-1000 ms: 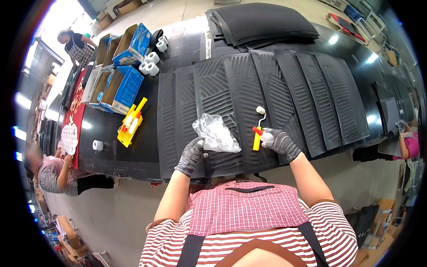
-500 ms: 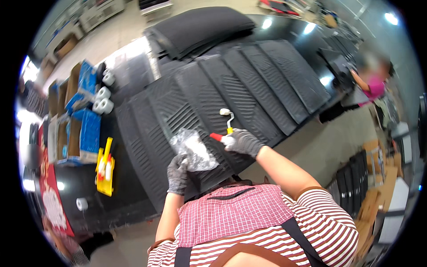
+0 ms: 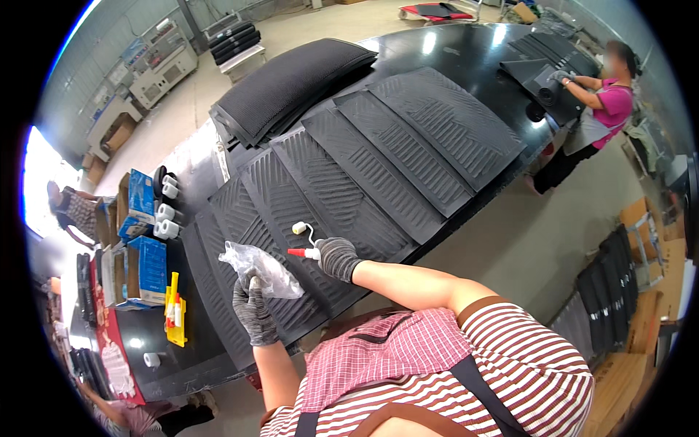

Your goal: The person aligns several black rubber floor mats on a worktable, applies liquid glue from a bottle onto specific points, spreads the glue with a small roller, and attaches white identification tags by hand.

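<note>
In grey gloves, both my hands are over a row of overlapping black ribbed mats (image 3: 342, 175). My left hand (image 3: 255, 312) pinches the lower edge of a crumpled clear plastic bag (image 3: 269, 277); what is inside it I cannot make out. Closed around two things at once, my right hand (image 3: 338, 258) grips a small paint roller (image 3: 299, 228) with a pale head and bent wire, and a white bottle with a red tip (image 3: 303, 253). The red tip points left toward the bag, and the roller head is just above the mats. The roller's handle is hidden in my fist.
A stack of black textured mats (image 3: 291, 87) lies at the back of the dark table (image 3: 415, 51). To the left are blue boxes (image 3: 151, 269), white rolls (image 3: 169, 229) and a yellow tray (image 3: 175, 331) with bottles. At the far right a co-worker (image 3: 611, 109) handles black mats.
My view has shifted, so the table sits lower. Both hands have moved left over the mats, the bag still in my left, the roller and bottle still in my right.
</note>
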The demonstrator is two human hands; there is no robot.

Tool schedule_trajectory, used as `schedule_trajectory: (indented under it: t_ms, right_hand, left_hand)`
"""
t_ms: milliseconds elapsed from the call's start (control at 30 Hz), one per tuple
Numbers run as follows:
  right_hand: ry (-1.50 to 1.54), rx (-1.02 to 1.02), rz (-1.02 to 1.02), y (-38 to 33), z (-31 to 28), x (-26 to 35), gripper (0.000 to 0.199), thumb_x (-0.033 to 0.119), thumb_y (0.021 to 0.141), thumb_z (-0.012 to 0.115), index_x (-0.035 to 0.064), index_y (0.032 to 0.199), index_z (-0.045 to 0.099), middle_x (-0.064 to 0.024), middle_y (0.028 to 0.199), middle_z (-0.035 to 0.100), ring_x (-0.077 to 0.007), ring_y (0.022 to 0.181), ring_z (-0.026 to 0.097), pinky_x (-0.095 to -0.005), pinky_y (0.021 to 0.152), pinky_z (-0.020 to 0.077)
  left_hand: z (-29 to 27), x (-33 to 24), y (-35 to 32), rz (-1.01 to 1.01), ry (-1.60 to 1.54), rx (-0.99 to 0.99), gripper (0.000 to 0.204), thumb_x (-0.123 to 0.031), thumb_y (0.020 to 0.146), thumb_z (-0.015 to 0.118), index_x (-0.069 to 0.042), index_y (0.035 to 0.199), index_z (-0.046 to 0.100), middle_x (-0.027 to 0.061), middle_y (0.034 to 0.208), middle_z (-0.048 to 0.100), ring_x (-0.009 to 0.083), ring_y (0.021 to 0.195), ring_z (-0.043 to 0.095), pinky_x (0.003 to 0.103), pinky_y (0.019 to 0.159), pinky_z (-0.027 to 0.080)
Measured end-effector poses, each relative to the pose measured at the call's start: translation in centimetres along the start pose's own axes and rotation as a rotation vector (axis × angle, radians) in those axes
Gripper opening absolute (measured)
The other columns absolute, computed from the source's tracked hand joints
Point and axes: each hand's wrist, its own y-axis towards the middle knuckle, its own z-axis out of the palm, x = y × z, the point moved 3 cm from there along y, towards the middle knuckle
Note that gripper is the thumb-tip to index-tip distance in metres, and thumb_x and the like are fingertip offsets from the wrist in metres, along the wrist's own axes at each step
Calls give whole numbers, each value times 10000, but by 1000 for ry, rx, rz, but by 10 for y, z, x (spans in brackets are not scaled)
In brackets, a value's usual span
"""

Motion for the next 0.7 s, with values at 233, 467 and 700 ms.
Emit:
schedule_trajectory:
  t_ms: [233,467,700]
  right_hand:
    - [360,-109,-144,-38,-83,-45,215,218,806,630,90,975,662,-188,823,677,-372,784,660,-461,688,513]
    - [292,-263,66,6,-115,-176,251,208,787,663,74,999,656,-165,863,686,-346,812,667,-425,732,527]
    - [1083,-42,147,0,-133,-240,256,129,798,747,54,1014,632,-40,899,652,-130,813,634,-273,705,549]
  left_hand:
    - [75,-36,-52,57,116,-126,195,-97,884,672,0,1053,663,-1,943,642,90,864,555,251,825,445]
    - [162,-24,-28,-70,8,30,212,-110,871,694,-17,1060,670,-40,913,627,49,831,528,211,816,431]
    - [205,101,42,-239,156,254,381,-177,899,655,11,1220,571,65,1046,651,143,962,583,277,895,448]
